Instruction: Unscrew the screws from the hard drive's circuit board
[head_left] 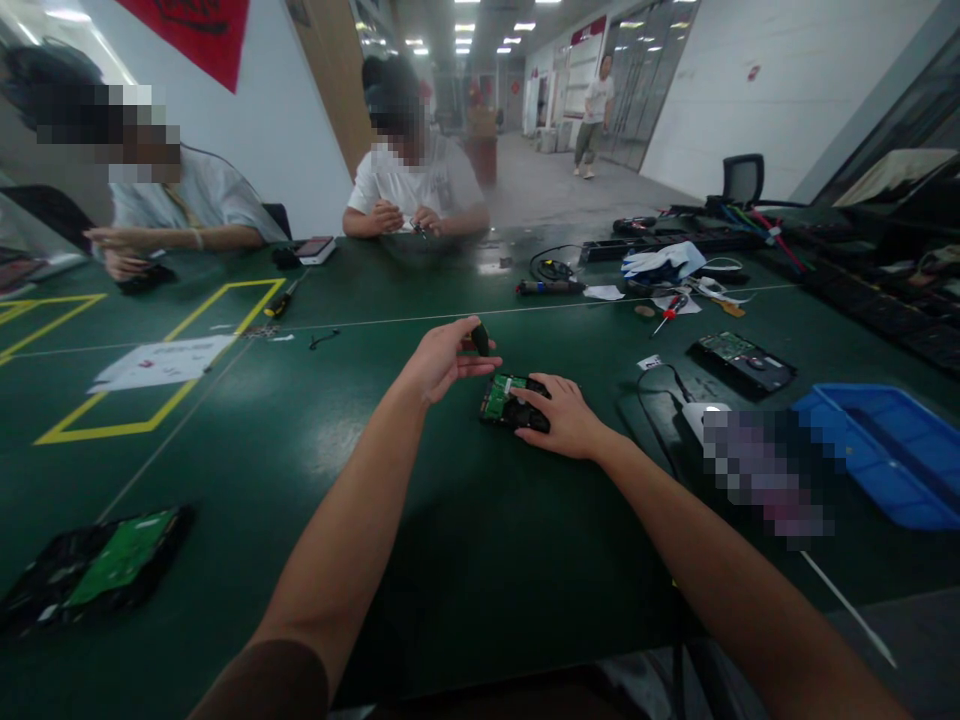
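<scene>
On the green table, a hard drive (496,400) lies with its green circuit board facing up. My right hand (562,415) rests over its right side, thumb and fingers gripping the edges. Just above the drive's left end, my left hand (450,358) pinches what looks like a dark-handled screwdriver (480,338), its lower fingers stretched out. The tip of that tool cannot be made out.
Another hard drive (741,362) and a blue tray (892,455) are at right; a third drive (124,555) lies at near left. White gloves (661,262), a red screwdriver (670,314), cables and a yellow-black screwdriver (283,299) lie farther back. Two people sit opposite.
</scene>
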